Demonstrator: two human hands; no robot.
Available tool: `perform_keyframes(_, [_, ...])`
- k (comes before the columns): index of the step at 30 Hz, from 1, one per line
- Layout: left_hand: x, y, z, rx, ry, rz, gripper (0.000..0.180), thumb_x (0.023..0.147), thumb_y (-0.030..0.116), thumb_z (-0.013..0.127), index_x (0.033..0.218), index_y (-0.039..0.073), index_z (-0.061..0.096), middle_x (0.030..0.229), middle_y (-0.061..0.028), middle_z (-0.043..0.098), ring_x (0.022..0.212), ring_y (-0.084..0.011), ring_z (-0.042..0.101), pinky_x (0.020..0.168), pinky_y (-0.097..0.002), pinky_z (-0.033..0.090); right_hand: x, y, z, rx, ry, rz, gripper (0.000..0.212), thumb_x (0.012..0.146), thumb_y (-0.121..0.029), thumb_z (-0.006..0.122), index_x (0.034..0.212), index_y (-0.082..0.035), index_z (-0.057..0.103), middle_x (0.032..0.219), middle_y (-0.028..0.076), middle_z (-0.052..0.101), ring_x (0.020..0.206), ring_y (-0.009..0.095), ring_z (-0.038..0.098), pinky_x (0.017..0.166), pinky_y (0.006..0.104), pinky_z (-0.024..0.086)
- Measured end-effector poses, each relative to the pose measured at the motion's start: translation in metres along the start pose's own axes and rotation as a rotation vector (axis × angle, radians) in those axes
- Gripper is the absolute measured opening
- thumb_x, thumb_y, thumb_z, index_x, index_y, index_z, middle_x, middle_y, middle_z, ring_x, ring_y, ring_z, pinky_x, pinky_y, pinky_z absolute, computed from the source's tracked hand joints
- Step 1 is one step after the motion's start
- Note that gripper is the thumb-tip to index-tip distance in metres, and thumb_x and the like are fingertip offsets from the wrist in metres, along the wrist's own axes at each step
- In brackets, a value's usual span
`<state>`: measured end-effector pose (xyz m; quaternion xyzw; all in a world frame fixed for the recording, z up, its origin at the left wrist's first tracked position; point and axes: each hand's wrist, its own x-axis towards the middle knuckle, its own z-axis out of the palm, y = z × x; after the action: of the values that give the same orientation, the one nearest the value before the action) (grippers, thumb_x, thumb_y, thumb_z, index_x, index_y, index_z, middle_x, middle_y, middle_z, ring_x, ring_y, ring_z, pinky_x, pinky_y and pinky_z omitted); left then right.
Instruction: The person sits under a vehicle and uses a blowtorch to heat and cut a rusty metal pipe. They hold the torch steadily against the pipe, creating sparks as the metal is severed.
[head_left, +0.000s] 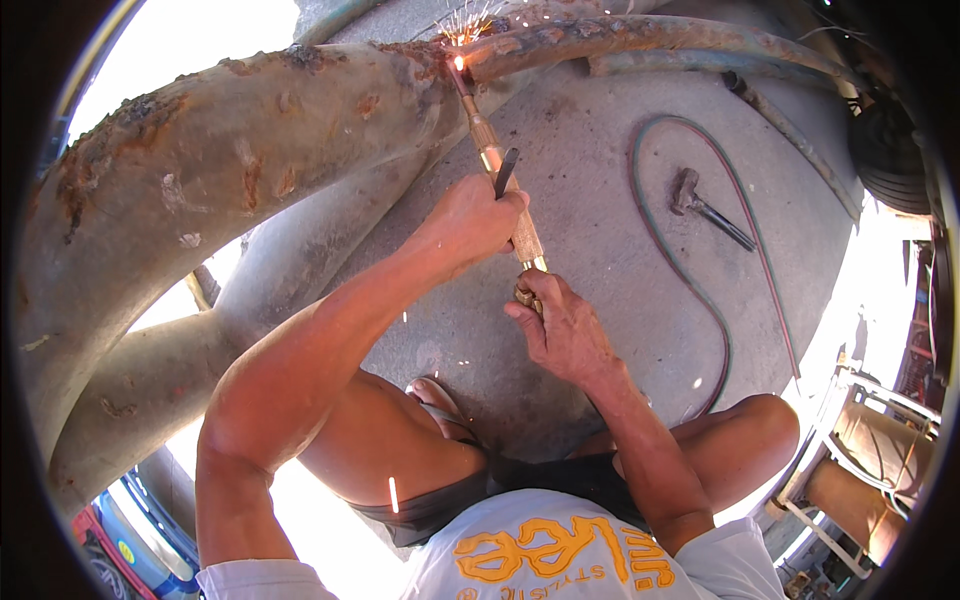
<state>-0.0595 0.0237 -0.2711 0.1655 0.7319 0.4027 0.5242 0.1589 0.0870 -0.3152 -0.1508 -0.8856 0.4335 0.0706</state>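
Observation:
A brass-coloured gas torch slants upward in front of me. My left hand is wrapped round its handle, beside a dark lever that sticks up. Lower down, my right hand closes on the torch's rear end at the brass fittings. The torch tip glows and throws sparks where a narrower rusty pipe meets a thick, curved rusty pipe. Neither hand touches the pipes. My fingertips on the far side of the handle are partly hidden.
A hammer lies on the concrete floor inside a loop of hose. Another thick pipe runs underneath at left. A thin pipe and a tyre are far right; a metal cart with cylinders stands near right.

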Motion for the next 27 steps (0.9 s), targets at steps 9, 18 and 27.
perform_keyframes(9, [-0.008,0.006,-0.001,0.0,0.001,-0.008,0.036,0.113,0.027,0.057,0.12,-0.008,0.063,0.116,-0.0223,0.073,0.108,-0.0301,0.076,0.097,-0.0428,0.064,0.0,-0.006,-0.001,0.012,0.022,-0.021,0.037,0.105,-0.025,0.071,0.132,-0.011,0.051,0.1,0.023,0.069,0.083,0.048,0.074,0.069,0.0564,0.059])
perform_keyframes(18, [-0.014,0.008,-0.014,0.03,-0.002,0.017,0.037,0.113,0.028,0.059,0.118,-0.009,0.065,0.114,-0.0229,0.075,0.103,-0.0299,0.078,0.092,-0.0411,0.066,-0.001,-0.025,0.002,0.054,0.018,0.003,0.036,0.106,-0.025,0.07,0.133,-0.01,0.051,0.099,0.026,0.069,0.081,0.051,0.073,0.068,0.0569,0.059])
perform_keyframes(27, [-0.012,-0.011,0.007,0.232,0.015,0.01,0.032,0.112,0.026,0.059,0.11,-0.006,0.065,0.105,-0.0151,0.073,0.094,-0.0257,0.077,0.087,-0.0391,0.066,-0.02,-0.011,0.021,0.03,0.014,0.018,0.036,0.106,-0.026,0.07,0.132,-0.01,0.05,0.1,0.025,0.066,0.079,0.05,0.072,0.066,0.0572,0.059])
